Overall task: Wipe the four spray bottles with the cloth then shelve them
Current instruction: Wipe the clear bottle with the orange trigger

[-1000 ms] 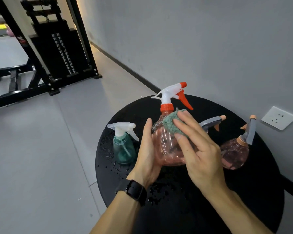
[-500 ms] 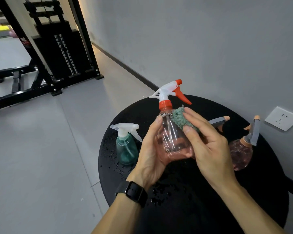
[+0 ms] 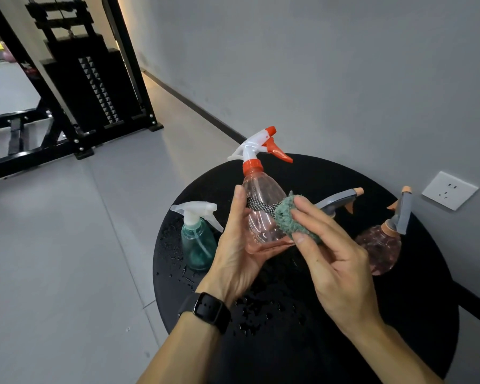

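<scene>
Left hand [image 3: 240, 252] grips the pink bottle [image 3: 262, 214] low on its body and holds it clear above the black table [image 3: 416, 314], nozzle up and tilted toward the wall. Right hand [image 3: 330, 253] pinches the green cloth [image 3: 291, 217] and presses it to the bottle's right side, so wiping of this bottle looks under way. No telling from here whether any bottle is already clean. The teal bottle [image 3: 198, 242] stands on the table's left part, untouched; a round brownish bottle [image 3: 380, 249] sits on the right; a fourth shows only its grey trigger head [image 3: 340, 202] behind the right hand, body hidden. Nothing shelved as far as can be seen: all four bottles are at the table, and no shelf is in view. Water drops [image 3: 175, 261] dot the tabletop, mostly on its left and near parts. A patterned band on the pink bottle is hard to make out. Whether the bottles hold liquid cannot be told.
</scene>
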Demonstrator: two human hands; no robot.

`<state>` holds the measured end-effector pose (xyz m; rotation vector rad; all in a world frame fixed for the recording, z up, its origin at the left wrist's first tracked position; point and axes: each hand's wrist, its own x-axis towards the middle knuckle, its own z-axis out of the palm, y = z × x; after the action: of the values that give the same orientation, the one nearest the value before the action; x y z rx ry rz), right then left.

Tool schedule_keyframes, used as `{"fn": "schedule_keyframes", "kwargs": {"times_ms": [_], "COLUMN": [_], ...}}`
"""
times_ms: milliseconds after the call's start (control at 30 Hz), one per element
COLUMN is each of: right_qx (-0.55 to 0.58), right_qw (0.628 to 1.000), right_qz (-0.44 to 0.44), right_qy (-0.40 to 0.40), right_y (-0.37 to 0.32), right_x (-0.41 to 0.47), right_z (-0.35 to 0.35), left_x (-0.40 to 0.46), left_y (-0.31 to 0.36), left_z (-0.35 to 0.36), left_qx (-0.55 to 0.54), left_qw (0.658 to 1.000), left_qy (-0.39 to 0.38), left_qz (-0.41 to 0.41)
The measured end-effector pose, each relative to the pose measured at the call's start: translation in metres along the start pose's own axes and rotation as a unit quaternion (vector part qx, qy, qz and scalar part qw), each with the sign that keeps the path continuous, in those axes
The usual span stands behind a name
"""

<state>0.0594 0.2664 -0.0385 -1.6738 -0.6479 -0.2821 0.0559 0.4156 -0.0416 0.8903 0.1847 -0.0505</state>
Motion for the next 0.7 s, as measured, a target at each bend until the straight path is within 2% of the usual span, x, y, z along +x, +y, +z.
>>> {"fn": "schedule_keyframes", "kwargs": {"times_ms": [233, 367, 533, 700], "right_qx": [-0.025, -0.015, 0.027, -0.013], "right_qw": [0.999, 0.999, 0.997, 0.999], "right_qz": [-0.016, 0.004, 0.049, 0.039], "right_qy": [0.017, 0.035, 0.043, 0.016], "right_y": [-0.001, -0.005, -0.011, -0.005], "right_x": [0.011, 0.022, 0.037, 0.034], "right_z": [0.005, 0.006, 0.004, 0.007], "left_x": [0.002, 0.0, -0.007, -0.007], "left_y": [-0.007, -0.008, -0.01, -0.007], "left_z": [-0.006, 0.001, 0.008, 0.009], "left_qx": [0.016, 0.031, 0.061, 0.072], "left_qw": [0.998, 0.997, 0.996, 0.996], "left_qy": [-0.039, -0.052, -0.065, -0.055], "left_qz": [-0.037, -0.043, -0.025, -0.016]}}
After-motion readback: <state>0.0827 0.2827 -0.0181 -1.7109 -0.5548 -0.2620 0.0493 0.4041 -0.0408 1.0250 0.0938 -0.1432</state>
